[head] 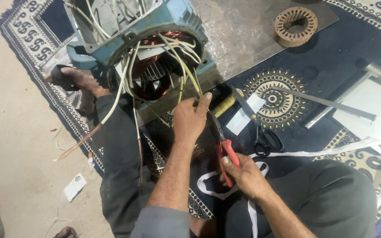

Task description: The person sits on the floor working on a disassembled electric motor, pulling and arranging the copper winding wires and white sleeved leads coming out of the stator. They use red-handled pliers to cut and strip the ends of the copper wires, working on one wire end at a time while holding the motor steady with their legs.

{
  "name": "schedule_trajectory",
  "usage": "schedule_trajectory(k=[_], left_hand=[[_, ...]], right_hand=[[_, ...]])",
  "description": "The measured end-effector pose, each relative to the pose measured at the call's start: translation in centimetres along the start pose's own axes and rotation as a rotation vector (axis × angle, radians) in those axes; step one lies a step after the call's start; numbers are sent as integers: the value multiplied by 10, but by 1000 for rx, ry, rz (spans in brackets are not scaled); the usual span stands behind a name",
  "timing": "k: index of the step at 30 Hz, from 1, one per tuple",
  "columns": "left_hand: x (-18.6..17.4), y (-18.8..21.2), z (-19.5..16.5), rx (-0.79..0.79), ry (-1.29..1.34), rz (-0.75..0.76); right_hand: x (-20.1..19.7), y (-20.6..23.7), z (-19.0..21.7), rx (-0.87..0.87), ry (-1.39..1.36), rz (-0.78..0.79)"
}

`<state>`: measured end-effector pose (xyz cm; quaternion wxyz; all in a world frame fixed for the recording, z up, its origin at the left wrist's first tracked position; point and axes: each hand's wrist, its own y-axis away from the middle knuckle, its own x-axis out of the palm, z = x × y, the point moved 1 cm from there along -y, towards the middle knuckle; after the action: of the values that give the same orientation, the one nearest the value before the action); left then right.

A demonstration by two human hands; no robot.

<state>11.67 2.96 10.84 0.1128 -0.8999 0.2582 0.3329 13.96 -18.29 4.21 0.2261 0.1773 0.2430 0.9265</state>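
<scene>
Pinching a sleeved lead wire (189, 81) between thumb and forefinger of the left hand (189, 119), just in front of the blue motor housing (173, 17) and its copper winding (155, 66). Clenched in the right hand (243, 174): red-handled pliers (222, 143), long axis running up and away toward that pinch, nose just below the left fingers. Wire slanting from winding down to grip, nearer the left hand. Black scissors (259, 125) lying open on the patterned mat (283, 94), to the right.
</scene>
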Motion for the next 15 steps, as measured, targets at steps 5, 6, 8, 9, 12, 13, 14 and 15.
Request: schedule_trajectory(k=[5, 6, 8, 9, 12, 13, 14, 15], left_hand=[[2, -2, 6, 15, -31, -7], [2, -2, 8, 4, 3, 8], [4, -3, 11, -11, 77, 37], [6, -4, 13, -77, 166, 69], [8, -4, 19, -279, 459, 151], [9, -4, 20, -336, 581, 178], [10, -4, 21, -395, 703, 204], [11, -3, 22, -397, 703, 196]], right_hand=[[0, -1, 3, 135, -412, 204], [0, 0, 3, 171, -594, 299], [-3, 2, 4, 167, -749, 483], [-4, 2, 3, 164, -821, 577], [-2, 4, -6, 190, -693, 358], [-3, 2, -6, 60, -544, 303], [-4, 1, -6, -67, -397, 248], [-4, 3, -7, -184, -252, 191]])
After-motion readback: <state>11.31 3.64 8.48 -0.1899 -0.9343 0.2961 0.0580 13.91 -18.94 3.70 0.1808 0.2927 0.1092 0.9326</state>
